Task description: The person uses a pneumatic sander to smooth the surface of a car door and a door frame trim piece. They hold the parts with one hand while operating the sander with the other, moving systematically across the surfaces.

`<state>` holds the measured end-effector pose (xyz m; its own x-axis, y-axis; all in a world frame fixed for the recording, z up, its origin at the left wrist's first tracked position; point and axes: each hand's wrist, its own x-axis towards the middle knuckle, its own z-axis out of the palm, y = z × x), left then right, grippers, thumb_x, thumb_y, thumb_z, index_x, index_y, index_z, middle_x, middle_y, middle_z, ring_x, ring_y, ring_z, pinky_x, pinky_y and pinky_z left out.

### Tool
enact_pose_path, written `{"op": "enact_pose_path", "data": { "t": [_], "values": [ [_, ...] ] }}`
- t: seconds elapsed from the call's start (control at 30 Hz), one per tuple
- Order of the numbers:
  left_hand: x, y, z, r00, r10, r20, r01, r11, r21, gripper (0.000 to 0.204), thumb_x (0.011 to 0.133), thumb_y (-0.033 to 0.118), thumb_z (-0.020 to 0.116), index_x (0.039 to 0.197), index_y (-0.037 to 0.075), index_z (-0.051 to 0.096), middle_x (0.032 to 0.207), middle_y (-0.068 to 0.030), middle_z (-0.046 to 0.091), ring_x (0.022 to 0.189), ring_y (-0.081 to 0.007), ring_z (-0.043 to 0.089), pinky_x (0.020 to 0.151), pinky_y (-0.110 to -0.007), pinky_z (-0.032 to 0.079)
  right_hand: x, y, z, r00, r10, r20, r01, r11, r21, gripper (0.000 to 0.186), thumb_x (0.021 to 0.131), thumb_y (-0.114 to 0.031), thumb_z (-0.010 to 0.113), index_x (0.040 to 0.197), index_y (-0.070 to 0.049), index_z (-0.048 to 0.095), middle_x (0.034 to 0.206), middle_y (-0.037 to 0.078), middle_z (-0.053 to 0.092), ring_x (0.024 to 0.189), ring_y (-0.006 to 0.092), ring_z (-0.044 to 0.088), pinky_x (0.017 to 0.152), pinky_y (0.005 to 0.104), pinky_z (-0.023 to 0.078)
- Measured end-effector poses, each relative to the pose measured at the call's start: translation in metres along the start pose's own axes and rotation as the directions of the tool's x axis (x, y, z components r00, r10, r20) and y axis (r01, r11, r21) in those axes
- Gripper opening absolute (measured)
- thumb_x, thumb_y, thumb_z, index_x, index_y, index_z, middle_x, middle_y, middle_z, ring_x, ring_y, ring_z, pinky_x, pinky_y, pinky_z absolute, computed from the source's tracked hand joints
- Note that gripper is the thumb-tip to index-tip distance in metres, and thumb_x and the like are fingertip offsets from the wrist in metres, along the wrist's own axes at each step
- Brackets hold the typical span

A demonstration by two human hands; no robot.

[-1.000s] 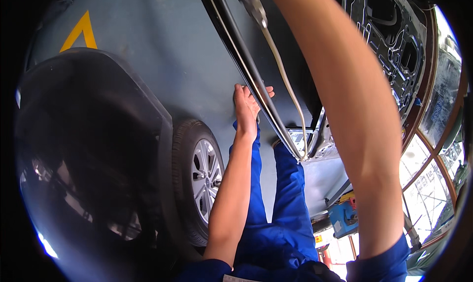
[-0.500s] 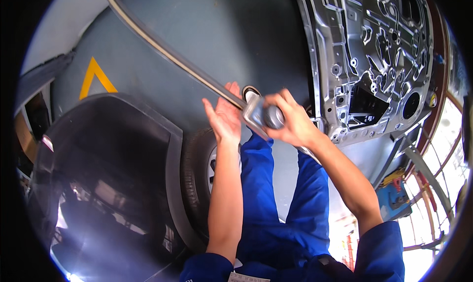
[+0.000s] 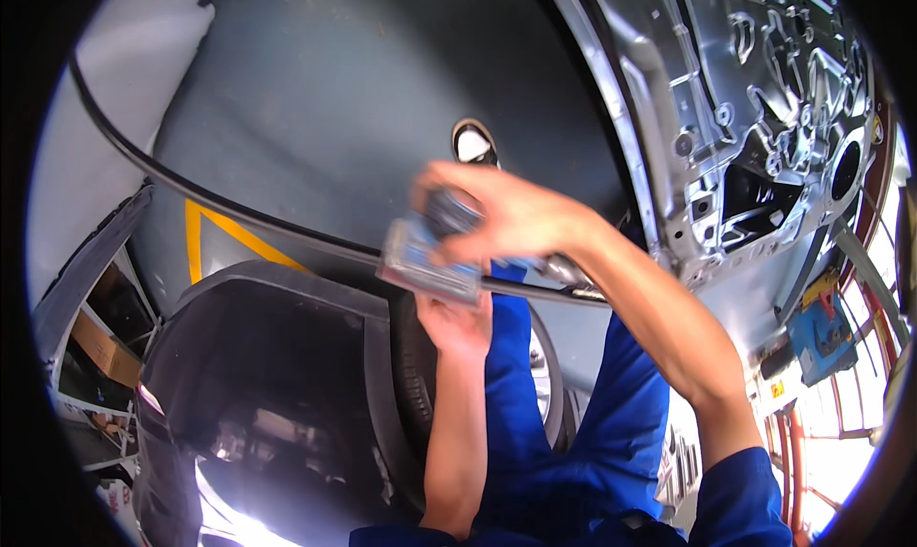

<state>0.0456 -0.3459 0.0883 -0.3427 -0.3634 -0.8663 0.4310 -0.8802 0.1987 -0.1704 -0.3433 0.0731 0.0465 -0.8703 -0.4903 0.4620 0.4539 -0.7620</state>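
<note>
My right hand (image 3: 521,213) is closed around the round black knob (image 3: 449,213) of a rectangular grey-blue block tool (image 3: 430,265), which is blurred by motion. The tool's exact kind I cannot make out. A long, thin dark strip (image 3: 234,210) curves in from the far left to the tool and shows again on its right side. Below the block is my left hand (image 3: 456,322), its wrist and palm in view. The block hides the left fingers, so their grip and whether they touch the strip do not show.
A glossy dark car panel (image 3: 277,375) stands at the left, beside a tire (image 3: 411,365). To the right is a bare metal door shell (image 3: 707,136). Yellow floor marking (image 3: 194,241) lies at the left, and a blue box (image 3: 823,337) sits at the far right.
My right hand has moved the block left and downward, over my left hand, whose open fingers showed before. The strip has swung lower on the left. My view has shifted.
</note>
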Motion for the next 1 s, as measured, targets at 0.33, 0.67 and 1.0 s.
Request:
{"op": "enact_pose_path", "data": {
  "t": [0.33,0.67,1.0],
  "values": [
    [0.001,0.013,0.028,0.995,-0.085,-0.047,0.088,0.995,0.048,0.052,0.101,0.048,0.034,0.113,0.003,0.056,0.092,-0.0006,0.051,0.098,-0.0141,0.047,0.107,-0.032,0.033,0.076,-0.026,0.001,0.991,-0.008,0.130,0.002,0.999,0.048,0.055,0.071,-0.035,0.076,0.114,-0.007,0.055,0.100,0.011,0.061,0.089,0.0236,0.059,0.078,0.0357,0.049],
    [0.000,0.004,0.036,0.998,-0.021,-0.056,0.027,0.994,0.104,0.060,0.102,0.045,0.033,0.148,0.005,0.036,0.152,-0.0113,0.038,0.141,-0.0246,0.036,0.118,-0.038,0.026,-0.052,0.052,-0.029,0.942,0.275,0.192,-0.298,0.949,0.106,0.047,0.070,-0.022,0.079,0.109,-0.008,0.057,0.098,0.008,0.059,0.089,0.0175,0.056,0.079,0.0345,0.047],
    [-0.003,0.014,0.014,0.973,-0.145,0.179,0.167,0.979,-0.115,0.053,0.103,0.043,0.033,0.138,0.006,0.049,0.140,-0.0084,0.053,0.133,-0.0206,0.044,0.117,-0.040,0.028,0.009,0.037,-0.018,0.982,0.094,0.164,-0.112,0.988,0.102,0.051,0.071,-0.032,0.077,0.112,-0.008,0.057,0.097,0.008,0.060,0.091,0.0206,0.057,0.078,0.0346,0.047]
  ]
}}
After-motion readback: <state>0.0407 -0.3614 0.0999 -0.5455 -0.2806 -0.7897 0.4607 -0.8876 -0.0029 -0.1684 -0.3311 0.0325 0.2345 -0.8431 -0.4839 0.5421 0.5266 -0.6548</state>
